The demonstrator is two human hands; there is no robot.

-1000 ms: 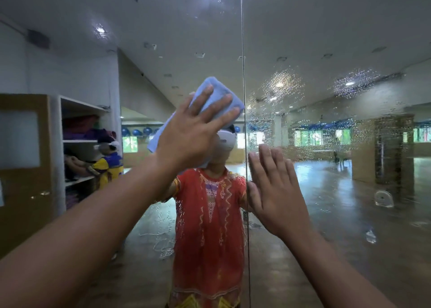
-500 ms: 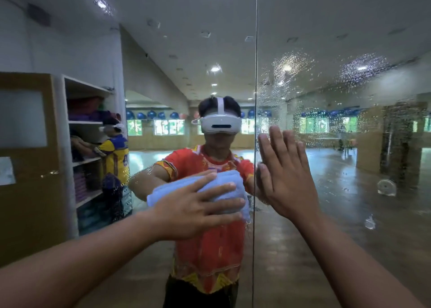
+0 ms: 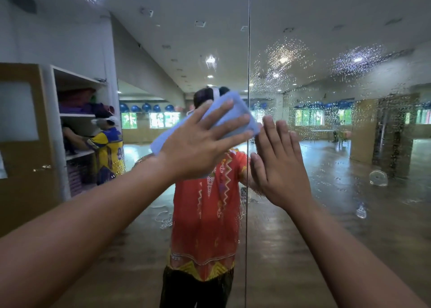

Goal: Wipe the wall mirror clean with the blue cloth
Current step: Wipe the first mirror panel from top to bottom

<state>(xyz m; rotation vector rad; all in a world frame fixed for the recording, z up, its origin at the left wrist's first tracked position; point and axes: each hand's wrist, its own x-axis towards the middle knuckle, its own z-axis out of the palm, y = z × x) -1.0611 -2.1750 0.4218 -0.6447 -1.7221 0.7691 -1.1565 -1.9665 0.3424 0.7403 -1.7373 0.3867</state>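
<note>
The blue cloth is lying folded into a flat pad against the wall mirror, just left of the vertical seam between two panes, at about head height. Nearest the camera, both forearms are reaching forward. The left hand is pressing the pad to the glass with fingers spread wide and flat, not gripping, probably so that pressure is spreading over the whole pad. The right hand is resting open on the right pane, fingers straight and close together, holding nothing; it seems to be bracing the body. On that right pane, spray droplets are clinging thickly, so it looks unwiped, while the left pane is looking mostly clear. Farther in, a shelf unit is showing at left.
</note>
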